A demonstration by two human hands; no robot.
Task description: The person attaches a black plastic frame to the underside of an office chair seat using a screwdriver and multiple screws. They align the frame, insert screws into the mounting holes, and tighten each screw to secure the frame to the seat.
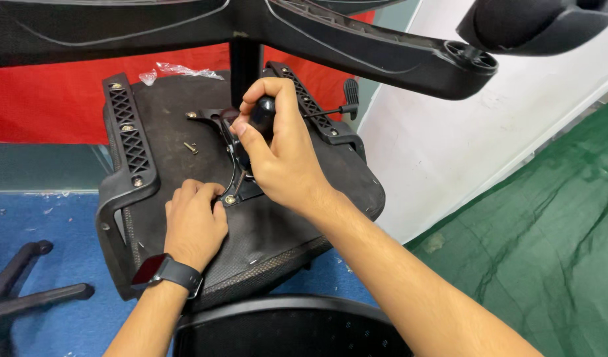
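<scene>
An upturned black chair seat (264, 231) lies below me, its underside up. A metal mechanism plate (234, 192) is bolted at its middle, under the black gas column (244, 69). My right hand (281, 155) is shut on the black handle of a screwdriver (261, 116), whose shaft points down at a screw on the plate. My left hand (193, 221), a dark watch on its wrist, rests fisted on the seat beside the plate's near corner. A loose screw (191, 148) lies on the seat.
Black armrest brackets (128, 135) run along both seat edges. The chair's star base with a caster (472, 56) spreads overhead. Another chair base (26, 284) lies on the blue floor at left. A white panel (462, 132) and green flooring (548, 231) are at right.
</scene>
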